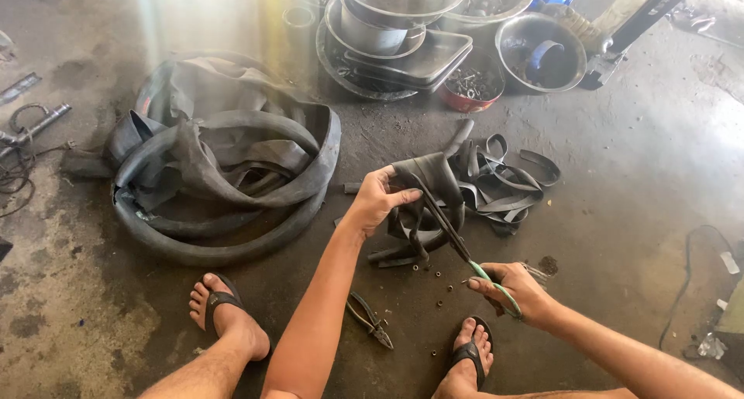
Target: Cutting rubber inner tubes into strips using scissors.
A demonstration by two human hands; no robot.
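Observation:
My left hand grips a piece of black rubber inner tube and holds it up off the floor. My right hand holds green-handled scissors, whose dark blades reach up into the rubber just below my left thumb. Cut rubber strips lie in a loose heap right behind the held piece. Several small metal bits are scattered on the concrete between my hands and feet.
A pile of old black inner tubes lies to the left. Pliers rest on the floor by my left forearm. Metal bowls and trays stand at the back, with a bowl and a red dish of hardware. My sandalled feet frame the spot.

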